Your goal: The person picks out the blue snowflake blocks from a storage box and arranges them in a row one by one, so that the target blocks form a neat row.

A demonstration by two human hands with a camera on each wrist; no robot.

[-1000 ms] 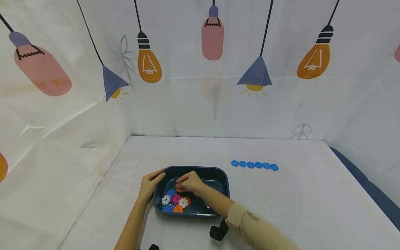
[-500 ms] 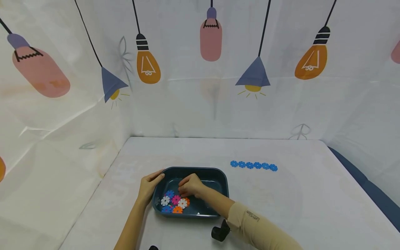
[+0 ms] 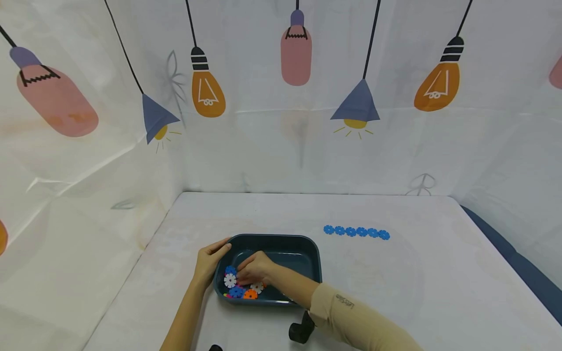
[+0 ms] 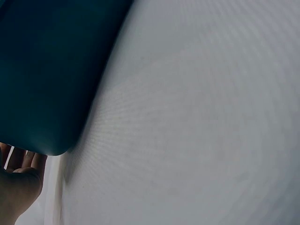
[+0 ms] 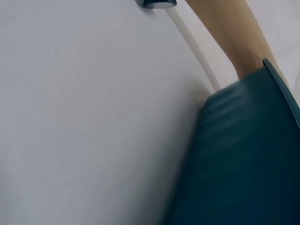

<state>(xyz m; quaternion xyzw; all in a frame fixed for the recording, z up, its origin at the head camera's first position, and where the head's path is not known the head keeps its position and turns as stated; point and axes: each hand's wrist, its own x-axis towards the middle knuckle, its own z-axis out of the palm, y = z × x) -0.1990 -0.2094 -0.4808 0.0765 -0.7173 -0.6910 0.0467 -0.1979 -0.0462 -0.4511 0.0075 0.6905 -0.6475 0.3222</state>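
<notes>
Down at the near left of the white worktop sits a dark teal tray, and both hands are busy at it. The left hand wraps the tray's left rim, thumb over the top edge at the far corner and fingers down the outside wall, so it grips the tray. The right hand reaches inside from the right, its knuckles arched and fingertips lowered onto a small heap of toothed plastic discs in the tray's near left corner; whether it pinches one of them or only touches the pile cannot be told from the head view. The discs that show are a white one, a blue one and an orange one, lying flat and crowded together against the left wall.

Well apart, farther back and to the right on the worktop, a row of blue discs lies edge to edge in a straight line. A beige sleeve covers the right forearm, and a black wrist mount shows below it.

From the left wrist view only the tray's dark outer wall and part of the left palm appear; the right wrist view shows the tray's wall blurred.
</notes>
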